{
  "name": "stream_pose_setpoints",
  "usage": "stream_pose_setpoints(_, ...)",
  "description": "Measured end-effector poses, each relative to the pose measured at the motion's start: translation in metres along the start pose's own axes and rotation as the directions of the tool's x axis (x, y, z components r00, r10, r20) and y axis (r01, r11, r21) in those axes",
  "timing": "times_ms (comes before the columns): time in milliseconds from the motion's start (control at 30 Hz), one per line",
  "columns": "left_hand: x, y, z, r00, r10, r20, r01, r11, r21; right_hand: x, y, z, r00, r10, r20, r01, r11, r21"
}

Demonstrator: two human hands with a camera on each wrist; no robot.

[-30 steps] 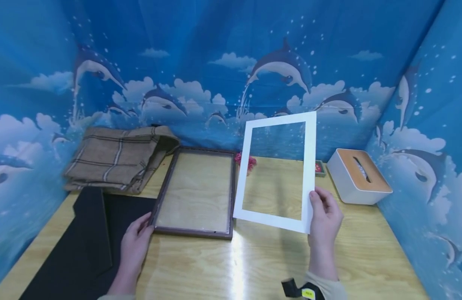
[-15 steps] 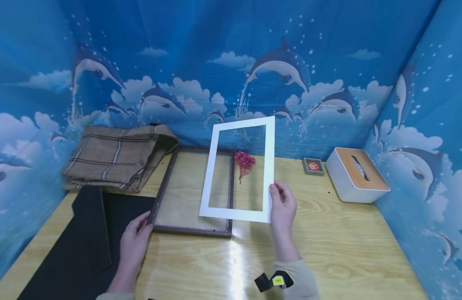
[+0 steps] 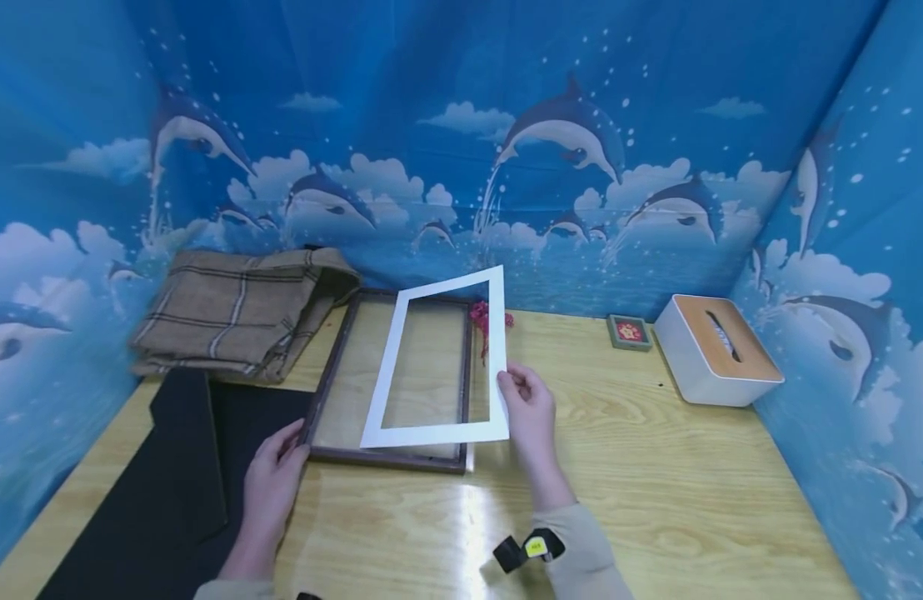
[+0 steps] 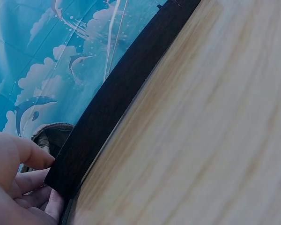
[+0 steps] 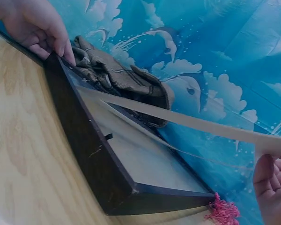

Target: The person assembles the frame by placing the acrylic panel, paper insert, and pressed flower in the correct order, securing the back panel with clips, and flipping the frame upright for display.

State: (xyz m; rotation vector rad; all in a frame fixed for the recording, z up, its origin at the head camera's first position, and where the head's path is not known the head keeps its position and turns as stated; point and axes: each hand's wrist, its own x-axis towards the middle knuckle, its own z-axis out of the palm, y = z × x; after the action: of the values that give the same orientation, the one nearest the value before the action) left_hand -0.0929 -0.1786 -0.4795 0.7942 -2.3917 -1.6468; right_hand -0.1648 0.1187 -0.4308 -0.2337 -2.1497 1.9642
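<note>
I see the dark frame (image 3: 390,460) lying on the counter (image 3: 656,500), left of the middle and close to the far edge, with the wood grain visible through it. My left hand (image 3: 276,471) grips the frame at its near left corner, the fingers bent against the dark rail. My right hand (image 3: 529,408) pinches the white mat (image 3: 439,434) by its right side, between thumb and fingers, and holds it tilted above the frame. The mat's right side is raised and reaches past the frame's right rail; whether its left end touches the frame, I cannot tell. Just beside the frame's right rail lies the pink flower bunch (image 3: 480,317), partly behind the mat. The black board (image 3: 147,492) lies toward the counter's left edge, and the checked cloth (image 3: 229,312) is folded at the far left corner. The small green box (image 3: 630,332) and the tissue box (image 3: 720,350) stand near the far right corner.
</note>
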Motion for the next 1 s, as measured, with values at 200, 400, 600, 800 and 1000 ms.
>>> stream_pose_setpoints(200, 0.000, 0.001, -0.001, 1.000, 0.002, 0.007, -0.002, 1.000, -0.005, 0.002, 0.008, 0.010, 0.999, 0.014, 0.044, -0.013, 0.999, -0.038)
stream_pose_setpoints(400, -0.001, 0.001, -0.001, 1.000, -0.013, 0.005, 0.013, 1.000, -0.004, 0.002, 0.011, 0.017, 0.996, 0.044, 0.073, -0.039, 0.997, -0.073)
stream_pose_setpoints(600, -0.002, 0.001, -0.001, 1.000, 0.004, 0.010, -0.004, 1.000, -0.021, 0.000, 0.008, 0.022, 0.992, 0.064, 0.106, -0.055, 0.995, -0.084)
stream_pose_setpoints(800, -0.002, 0.001, -0.002, 1.000, 0.017, 0.011, -0.017, 1.000, -0.026, 0.000, 0.009, 0.027, 0.975, 0.081, 0.205, -0.073, 0.996, -0.046)
stream_pose_setpoints(1000, 0.000, 0.001, 0.000, 1.000, 0.008, -0.003, -0.008, 1.000, -0.010, -0.002, 0.008, 0.033, 0.961, 0.062, 0.269, -0.043, 0.996, -0.076)
